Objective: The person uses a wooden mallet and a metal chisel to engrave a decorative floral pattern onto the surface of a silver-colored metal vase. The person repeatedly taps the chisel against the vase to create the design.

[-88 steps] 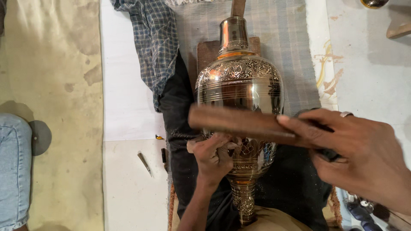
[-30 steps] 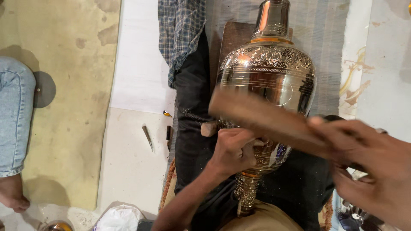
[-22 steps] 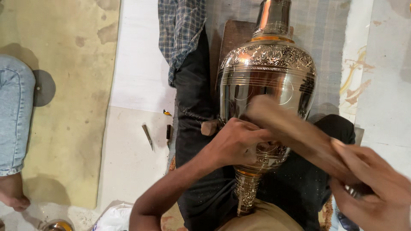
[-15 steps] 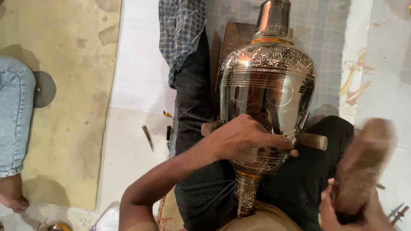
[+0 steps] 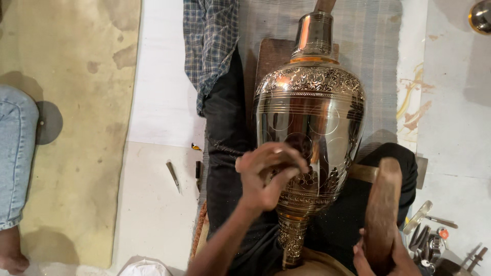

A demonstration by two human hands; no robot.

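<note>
The left hand [image 5: 268,176] pinches a small tool against the engraved brass vase [image 5: 309,138] while the right hand [image 5: 381,255] grips a raised wooden mallet [image 5: 382,209], so chasing is under way and a square strike comes next.

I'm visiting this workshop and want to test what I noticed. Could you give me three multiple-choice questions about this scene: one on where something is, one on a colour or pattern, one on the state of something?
1. Where does the left hand rest?
A. On the lower body of the metal vase
B. On the floor
C. On the vase's neck

2. What pattern has the cloth left of the vase?
A. Plain red
B. Blue-grey checks
C. Yellow stripes

3. How is the wooden block held?
A. Lying loose on the floor
B. Pressed flat on the vase
C. Gripped by the right hand, off to the vase's right

Answers: 1 A, the fingers are bunched on the engraved lower part. 2 B, the checks show clearly. 3 C, the fingers wrap round its lower end, away from the vase.
</note>
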